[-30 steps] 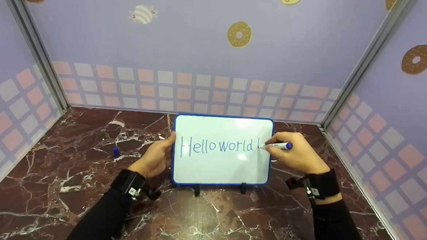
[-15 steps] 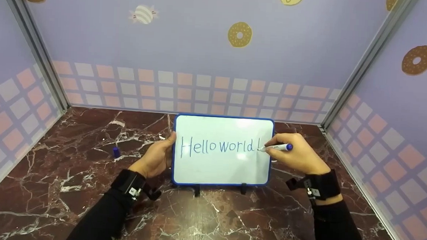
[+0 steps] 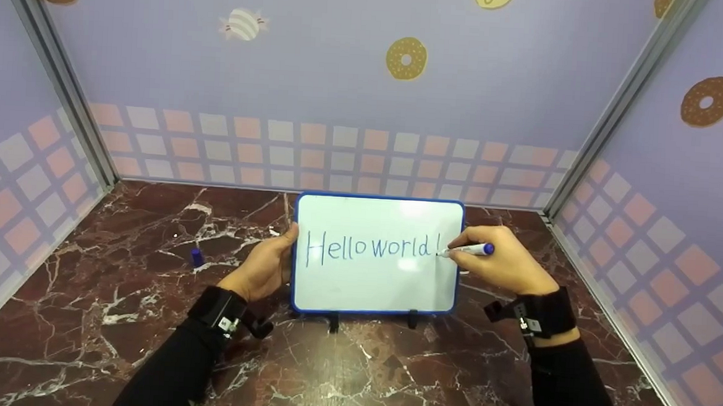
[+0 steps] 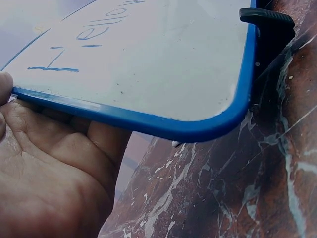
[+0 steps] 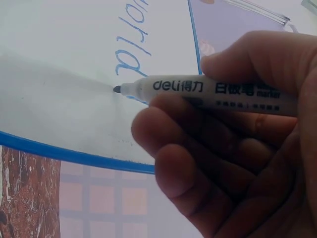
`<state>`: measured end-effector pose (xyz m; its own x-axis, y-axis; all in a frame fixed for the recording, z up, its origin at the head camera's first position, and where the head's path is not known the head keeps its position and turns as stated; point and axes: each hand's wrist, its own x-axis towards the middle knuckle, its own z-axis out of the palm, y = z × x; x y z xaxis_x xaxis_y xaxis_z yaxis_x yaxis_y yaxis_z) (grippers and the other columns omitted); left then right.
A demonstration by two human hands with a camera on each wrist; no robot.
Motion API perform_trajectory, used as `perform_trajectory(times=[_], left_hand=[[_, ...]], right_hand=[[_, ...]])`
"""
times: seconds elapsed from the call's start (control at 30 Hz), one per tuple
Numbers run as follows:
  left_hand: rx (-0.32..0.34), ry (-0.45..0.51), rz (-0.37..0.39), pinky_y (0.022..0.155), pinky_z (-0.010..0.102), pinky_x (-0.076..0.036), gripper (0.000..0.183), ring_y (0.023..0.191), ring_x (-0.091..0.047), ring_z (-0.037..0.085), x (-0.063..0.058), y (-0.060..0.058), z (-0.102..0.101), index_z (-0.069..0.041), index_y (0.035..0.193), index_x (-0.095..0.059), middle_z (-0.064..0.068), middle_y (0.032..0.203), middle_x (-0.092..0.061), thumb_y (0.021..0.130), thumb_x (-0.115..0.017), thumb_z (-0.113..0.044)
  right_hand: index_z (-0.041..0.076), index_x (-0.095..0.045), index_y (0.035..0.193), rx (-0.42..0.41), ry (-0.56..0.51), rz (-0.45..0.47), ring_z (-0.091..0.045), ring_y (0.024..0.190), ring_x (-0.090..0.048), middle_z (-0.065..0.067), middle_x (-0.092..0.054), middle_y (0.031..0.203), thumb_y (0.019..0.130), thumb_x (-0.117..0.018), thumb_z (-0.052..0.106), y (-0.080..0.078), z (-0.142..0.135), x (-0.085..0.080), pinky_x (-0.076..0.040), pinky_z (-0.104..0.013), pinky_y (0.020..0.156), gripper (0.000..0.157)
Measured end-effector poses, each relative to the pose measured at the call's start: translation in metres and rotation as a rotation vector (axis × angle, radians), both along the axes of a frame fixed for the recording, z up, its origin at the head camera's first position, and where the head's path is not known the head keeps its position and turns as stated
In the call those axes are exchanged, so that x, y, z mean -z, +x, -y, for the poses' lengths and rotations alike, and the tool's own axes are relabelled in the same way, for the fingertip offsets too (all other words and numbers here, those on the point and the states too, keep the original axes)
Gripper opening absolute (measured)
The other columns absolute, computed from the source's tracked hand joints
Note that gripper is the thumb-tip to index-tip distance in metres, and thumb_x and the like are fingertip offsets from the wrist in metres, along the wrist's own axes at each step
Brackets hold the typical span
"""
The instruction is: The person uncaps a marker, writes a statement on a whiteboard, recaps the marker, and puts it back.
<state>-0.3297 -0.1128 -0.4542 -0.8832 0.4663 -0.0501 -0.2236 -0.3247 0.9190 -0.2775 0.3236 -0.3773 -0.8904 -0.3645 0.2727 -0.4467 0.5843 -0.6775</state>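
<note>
A blue-framed whiteboard [image 3: 369, 290] stands tilted back on small black feet [image 3: 333, 322], with "Hello world!" written across it in blue. My left hand [image 3: 265, 263] grips its left edge, thumb at the front and fingers behind the frame, as the left wrist view shows the palm [image 4: 54, 163] under the blue rim [image 4: 148, 121]. Near the board's right edge my right hand [image 3: 501, 257] pinches a white whiteboard marker [image 3: 473, 249] with a blue end. In the right wrist view the marker's dark tip [image 5: 118, 89] is at the board surface, just below the last letters.
A blue marker cap [image 3: 196, 257] stands on the dark red marbled table [image 3: 113, 338], left of my left hand. Lilac walls [image 3: 319, 71] with a checkered band enclose the table at the back and both sides.
The marker tip has moved slightly down along the exclamation mark, then stayed near its foot. My left hand and the whiteboard hold nearly still.
</note>
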Motion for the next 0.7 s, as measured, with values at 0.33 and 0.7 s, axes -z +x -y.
perform_trajectory(times=[0.33, 0.7], left_hand=[[-0.011, -0.001, -0.004, 0.096, 0.042, -0.065, 0.052, 0.109, -0.077, 0.023, -0.0009, 0.0001, -0.0001, -0.009, 0.133, -0.071, 0.006, 0.120, -0.079, 0.118, -0.045, -0.052], [-0.007, -0.009, 0.003, 0.095, 0.043, -0.065, 0.052, 0.108, -0.077, 0.024, -0.0010, 0.0012, -0.0002, -0.010, 0.134, -0.070, 0.006, 0.119, -0.080, 0.118, -0.045, -0.053]], right_hand=[[0.005, -0.084, 0.106, -0.007, -0.009, -0.005, -0.023, 0.088, -0.078, -0.009, -0.080, 0.109, 0.102, -0.079, 0.006, -0.0012, -0.0009, 0.0003, -0.068, -0.033, 0.076, 0.006], [0.009, -0.085, 0.106, 0.002, 0.008, -0.008, -0.019, 0.088, -0.078, -0.006, -0.080, 0.109, 0.102, -0.078, 0.007, -0.0008, -0.0006, 0.0016, -0.067, -0.031, 0.077, 0.008]])
